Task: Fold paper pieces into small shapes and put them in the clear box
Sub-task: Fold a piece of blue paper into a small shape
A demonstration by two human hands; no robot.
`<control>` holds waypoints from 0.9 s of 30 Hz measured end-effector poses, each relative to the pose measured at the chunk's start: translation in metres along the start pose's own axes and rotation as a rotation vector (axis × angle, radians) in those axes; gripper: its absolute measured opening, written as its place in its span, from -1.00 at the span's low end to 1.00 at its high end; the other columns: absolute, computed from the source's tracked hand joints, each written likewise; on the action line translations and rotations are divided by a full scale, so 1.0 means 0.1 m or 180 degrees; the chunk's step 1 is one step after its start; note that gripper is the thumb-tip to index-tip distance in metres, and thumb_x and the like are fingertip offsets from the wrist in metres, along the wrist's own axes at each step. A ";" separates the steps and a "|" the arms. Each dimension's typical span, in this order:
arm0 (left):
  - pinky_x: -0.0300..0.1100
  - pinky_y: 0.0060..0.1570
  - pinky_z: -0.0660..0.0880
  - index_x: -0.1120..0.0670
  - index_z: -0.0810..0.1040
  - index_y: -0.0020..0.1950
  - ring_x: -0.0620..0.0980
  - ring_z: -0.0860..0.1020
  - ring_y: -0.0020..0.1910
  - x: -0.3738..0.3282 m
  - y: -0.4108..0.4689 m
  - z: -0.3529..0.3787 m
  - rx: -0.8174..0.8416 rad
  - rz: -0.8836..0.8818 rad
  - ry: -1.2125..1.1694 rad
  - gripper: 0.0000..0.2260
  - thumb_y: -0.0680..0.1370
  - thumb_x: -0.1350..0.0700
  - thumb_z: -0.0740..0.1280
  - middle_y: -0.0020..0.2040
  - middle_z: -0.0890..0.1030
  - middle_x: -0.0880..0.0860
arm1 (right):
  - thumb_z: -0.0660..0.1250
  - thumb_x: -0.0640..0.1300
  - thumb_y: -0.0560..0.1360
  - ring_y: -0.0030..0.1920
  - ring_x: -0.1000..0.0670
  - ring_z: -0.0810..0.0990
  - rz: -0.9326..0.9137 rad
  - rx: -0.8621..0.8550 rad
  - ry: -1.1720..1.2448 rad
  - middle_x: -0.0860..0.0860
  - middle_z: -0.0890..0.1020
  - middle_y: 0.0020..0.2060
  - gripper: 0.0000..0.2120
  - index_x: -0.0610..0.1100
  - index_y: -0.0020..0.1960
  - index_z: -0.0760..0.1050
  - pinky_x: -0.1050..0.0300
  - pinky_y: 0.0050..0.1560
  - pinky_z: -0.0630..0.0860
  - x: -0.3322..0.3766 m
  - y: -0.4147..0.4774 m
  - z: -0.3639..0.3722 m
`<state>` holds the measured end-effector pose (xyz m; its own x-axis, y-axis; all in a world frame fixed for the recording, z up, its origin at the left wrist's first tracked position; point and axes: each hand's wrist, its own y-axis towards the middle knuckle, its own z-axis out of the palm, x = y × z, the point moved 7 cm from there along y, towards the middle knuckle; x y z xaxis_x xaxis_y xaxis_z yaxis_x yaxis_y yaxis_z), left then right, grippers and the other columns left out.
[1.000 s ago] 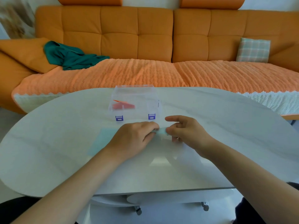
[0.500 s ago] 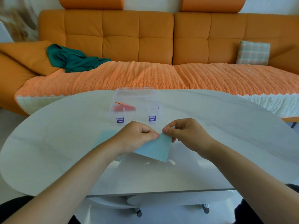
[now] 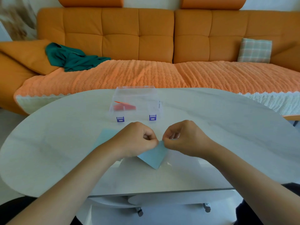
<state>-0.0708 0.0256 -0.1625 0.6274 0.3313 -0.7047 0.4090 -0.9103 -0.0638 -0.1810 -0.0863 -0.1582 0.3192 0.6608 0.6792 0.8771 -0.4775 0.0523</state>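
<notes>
**Two hands pinch one corner of the paper, mid-fold**

The left hand (image 3: 138,140) and the right hand (image 3: 183,138) meet knuckle to knuckle, fingers curled, each pinching the top corner of a blue paper (image 3: 153,157). The paper hangs from that shared pinch as a diamond, its lower point dipping toward the near edge of the table (image 3: 48,143). Holding it up probably lets the person line up edges or sharpen a crease at the corner without the tabletop getting in the way. How many layers are already folded is not clear from here.

Just left of the left hand, partly hidden under the wrist, a second blue sheet (image 3: 105,137) lies flat on the table, likely kept close as the next piece to fold.

Beyond the hands, toward the middle of the far edge, stands the clear box (image 3: 134,103), its two blue latches (image 3: 120,119) facing the person. It sits directly ahead, near enough for a short forward reach. A red folded shape (image 3: 124,107) already lies in its left part — so at least one piece appears done, while the blue one has yet to go in.

Behind the table runs an orange sofa (image 3: 138,38) with a green cloth (image 3: 73,59) thrown on its left side.
</notes>
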 end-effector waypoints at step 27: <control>-0.10 -0.18 0.65 0.05 0.63 -0.34 -0.13 0.65 -0.35 0.06 -0.05 -0.22 -0.0268 -0.0098 0.0079 -0.84 0.43 0.19 0.35 -0.40 0.66 -0.10 | 0.41 -0.07 0.52 -0.27 0.07 0.59 0.0083 -0.0367 0.0141 0.08 0.67 -0.30 -0.85 0.07 -0.22 0.64 0.20 -0.19 0.53 -0.16 0.07 -0.19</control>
<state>-0.0546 0.0376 -0.1504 0.6296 0.3657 -0.6855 0.4819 -0.8759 -0.0247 -0.1868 -0.1117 -0.1550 0.3229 0.6223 0.7131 0.8208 -0.5592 0.1163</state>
